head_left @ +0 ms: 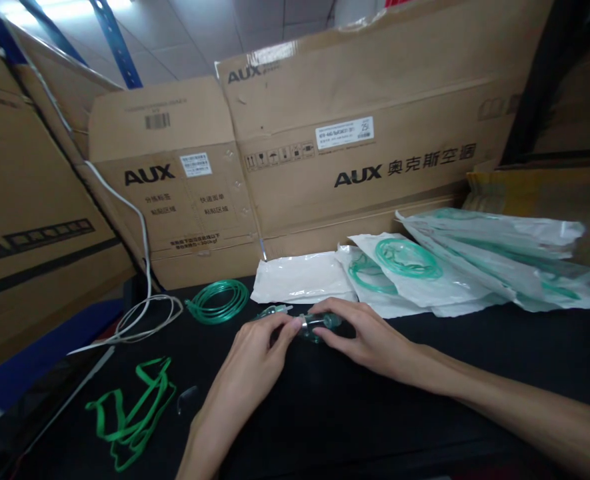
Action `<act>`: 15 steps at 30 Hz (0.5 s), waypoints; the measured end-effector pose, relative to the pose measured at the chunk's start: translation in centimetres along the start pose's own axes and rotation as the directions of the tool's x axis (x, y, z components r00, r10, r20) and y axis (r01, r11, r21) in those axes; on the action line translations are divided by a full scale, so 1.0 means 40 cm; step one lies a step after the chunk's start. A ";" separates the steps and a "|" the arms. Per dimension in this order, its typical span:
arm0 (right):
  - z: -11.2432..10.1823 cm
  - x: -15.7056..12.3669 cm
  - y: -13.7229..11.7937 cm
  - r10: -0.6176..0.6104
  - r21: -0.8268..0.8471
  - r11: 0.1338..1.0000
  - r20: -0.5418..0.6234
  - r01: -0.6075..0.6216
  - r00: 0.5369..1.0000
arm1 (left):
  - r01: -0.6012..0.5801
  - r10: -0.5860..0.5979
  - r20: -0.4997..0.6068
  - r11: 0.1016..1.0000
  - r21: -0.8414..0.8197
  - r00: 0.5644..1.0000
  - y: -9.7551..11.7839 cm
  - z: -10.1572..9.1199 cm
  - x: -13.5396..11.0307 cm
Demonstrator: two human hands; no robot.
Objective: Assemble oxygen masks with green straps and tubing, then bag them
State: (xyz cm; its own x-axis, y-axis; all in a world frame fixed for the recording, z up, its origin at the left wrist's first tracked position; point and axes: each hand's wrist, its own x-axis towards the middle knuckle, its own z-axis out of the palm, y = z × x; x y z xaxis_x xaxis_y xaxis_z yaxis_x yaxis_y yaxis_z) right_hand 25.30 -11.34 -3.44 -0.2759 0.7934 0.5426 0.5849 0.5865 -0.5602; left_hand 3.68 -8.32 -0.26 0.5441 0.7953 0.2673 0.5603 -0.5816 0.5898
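A small transparent green plastic fitting, looking like part of a breathing mask, lies between my two hands above the black table. My left hand pinches its left end, at a pale ring, between thumb and index finger. Around its right end curve the thumb and fingers of my right hand. Just beyond my left fingers is another clear greenish piece with a pale tip, partly hidden by that hand. My fingers cover some of the fitting, so its full shape does not show.
Coiled green tubing lies at the back left, near a white cable. A bright green elastic strap and a small clear piece lie front left. White packets with green tubing stand back right, before cardboard boxes.
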 end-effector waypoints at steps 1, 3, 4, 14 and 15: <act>0.001 -0.001 -0.001 0.004 -0.001 1.000 0.000 -0.004 1.000 | -0.003 0.003 -0.005 1.000 -0.012 1.000 0.003 0.002 0.000; 0.001 -0.001 -0.004 0.030 0.015 0.999 0.006 -0.030 1.000 | -0.005 0.004 -0.025 0.999 -0.032 1.000 0.007 0.006 0.000; 0.001 -0.001 -0.006 0.050 0.034 0.998 0.011 -0.050 0.999 | -0.005 0.003 -0.032 0.999 -0.042 0.999 0.007 0.007 0.000; 0.010 0.014 -0.007 0.127 0.562 0.794 0.224 -0.235 0.966 | -0.037 0.034 -0.035 0.994 -0.101 0.999 0.013 0.004 0.003; 0.011 0.016 -0.006 0.139 0.598 0.760 0.235 -0.256 0.962 | -0.027 0.024 -0.030 0.995 -0.101 0.999 0.013 0.005 0.003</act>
State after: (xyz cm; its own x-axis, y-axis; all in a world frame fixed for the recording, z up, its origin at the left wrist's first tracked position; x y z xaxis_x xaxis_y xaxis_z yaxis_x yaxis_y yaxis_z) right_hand 24.64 -10.90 -3.24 -0.3636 0.8829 0.2972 0.0590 0.3402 -0.9385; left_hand 4.15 -8.55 -0.06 0.5384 0.7858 0.3044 0.4796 -0.5827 0.6561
